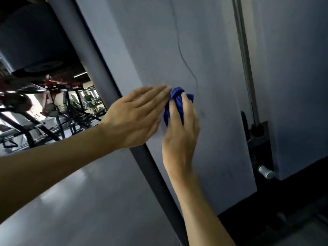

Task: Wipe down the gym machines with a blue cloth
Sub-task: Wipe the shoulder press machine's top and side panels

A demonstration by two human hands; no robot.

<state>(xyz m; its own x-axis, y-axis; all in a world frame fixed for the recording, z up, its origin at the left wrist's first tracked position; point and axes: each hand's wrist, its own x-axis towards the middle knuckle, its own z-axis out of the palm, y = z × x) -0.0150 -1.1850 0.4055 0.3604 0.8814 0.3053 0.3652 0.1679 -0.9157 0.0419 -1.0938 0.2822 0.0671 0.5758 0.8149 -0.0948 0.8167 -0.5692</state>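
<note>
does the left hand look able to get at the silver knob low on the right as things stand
Probably not directly. The left hand lies flat on the grey panel, and the right hand gripping the blue cloth sits between it and the silver knob.

Above and to the right of your right hand and the blue cloth, the grey panel lies broad and flat, with only a thin dark line running down it. Your left hand lies flat just beside the cloth, closing off the way left. Behind it the dark upright post borders the panel. Further right, a steel guide rod and what seems a weight stack with a protruding silver pin stand in the way.
</note>
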